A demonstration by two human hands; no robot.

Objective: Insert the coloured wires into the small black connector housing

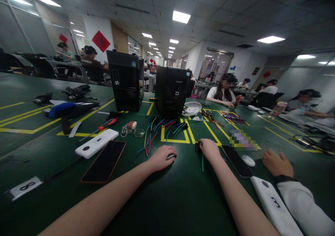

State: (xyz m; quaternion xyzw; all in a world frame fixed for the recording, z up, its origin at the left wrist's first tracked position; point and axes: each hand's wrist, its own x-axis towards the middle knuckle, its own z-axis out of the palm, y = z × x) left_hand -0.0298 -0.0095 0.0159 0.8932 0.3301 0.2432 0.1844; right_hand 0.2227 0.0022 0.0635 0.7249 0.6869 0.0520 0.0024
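My left hand [162,157] rests on the green table [180,197], fingers curled round a small greyish thing [171,156] whose kind I cannot make out. To its right, my right hand [210,149] pinches a small black part [197,147] just above the table or touching it. A green wire [202,162] hangs below the fingers of this hand; the fingers hide where it joins. Beyond my left hand lie loose coloured wires [151,136] in blue, red, green and yellow. Their right ends meet near a dark piece [184,126].
Two black computer towers [171,93] stand ahead. At left lie a red screwdriver [107,124], a white power bank [97,143] and a phone [104,162]. A white basket [192,108] sits beyond. Another person's hand [277,162] rests at right, near a dark phone [236,161].
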